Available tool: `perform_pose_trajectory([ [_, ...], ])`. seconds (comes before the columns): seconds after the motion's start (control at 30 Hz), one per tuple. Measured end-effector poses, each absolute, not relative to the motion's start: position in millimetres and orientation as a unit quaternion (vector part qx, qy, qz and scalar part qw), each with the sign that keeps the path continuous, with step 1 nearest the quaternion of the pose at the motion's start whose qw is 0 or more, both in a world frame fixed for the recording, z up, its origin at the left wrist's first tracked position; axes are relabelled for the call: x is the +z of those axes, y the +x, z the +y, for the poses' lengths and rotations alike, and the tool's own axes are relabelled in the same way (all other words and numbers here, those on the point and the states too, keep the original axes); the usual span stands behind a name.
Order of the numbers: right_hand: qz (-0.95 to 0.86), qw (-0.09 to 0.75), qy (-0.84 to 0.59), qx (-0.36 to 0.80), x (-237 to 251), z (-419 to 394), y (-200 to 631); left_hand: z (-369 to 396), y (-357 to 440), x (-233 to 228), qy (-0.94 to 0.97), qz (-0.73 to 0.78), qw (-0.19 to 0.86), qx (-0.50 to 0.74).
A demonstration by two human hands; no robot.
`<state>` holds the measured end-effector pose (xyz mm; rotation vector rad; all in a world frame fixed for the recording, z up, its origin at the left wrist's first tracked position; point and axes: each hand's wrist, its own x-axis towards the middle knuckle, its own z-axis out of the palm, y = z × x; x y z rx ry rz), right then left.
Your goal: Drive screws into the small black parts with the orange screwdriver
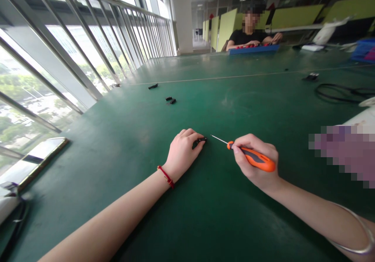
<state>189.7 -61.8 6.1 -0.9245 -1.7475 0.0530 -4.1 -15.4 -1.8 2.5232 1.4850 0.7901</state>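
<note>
Near the middle of the green table (187, 199), my left hand (184, 148) pinches a small black part (200, 141) between thumb and fingers, low against the tabletop. What kind of part it is I cannot make out. My right hand (258, 160) is closed around the orange and grey handle of a screwdriver (259, 160). Its thin metal shaft points left, and the tip is a short way to the right of the black part, apart from it. A red cord bracelet (166, 176) circles my left wrist.
Small black pieces (170, 100) and another black piece (153, 86) lie farther back. A phone-like slab (38, 160) rests at the left by the railing (117, 19). Black cable (336, 92) coils at right. Across the table a person (246, 37) sits behind a blue tray (253, 50).
</note>
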Motion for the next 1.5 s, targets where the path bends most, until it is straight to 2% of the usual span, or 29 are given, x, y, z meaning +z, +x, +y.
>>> perform_pose_trajectory([
  [0.27, -0.724, 0.565, -0.391, 0.062, 2.4, -61.5, 183.3, -4.9, -8.6, -0.5, 0.806, 0.501, 0.125, 0.289],
  [0.5, -0.711, 0.571, -0.406, 0.056, 3.5, -56.6, 189.5, 16.1, 2.8, 2.5, 0.845, 0.469, 0.045, 0.253],
  [0.83, -0.693, 0.576, -0.424, 0.085, 2.8, -51.3, 191.1, 18.0, 3.5, -4.2, 0.860, 0.434, 0.006, 0.267],
  [1.5, -0.698, 0.572, -0.420, 0.097, 2.1, -51.1, 191.5, 17.4, 4.5, -3.2, 0.852, 0.444, 0.027, 0.275],
])
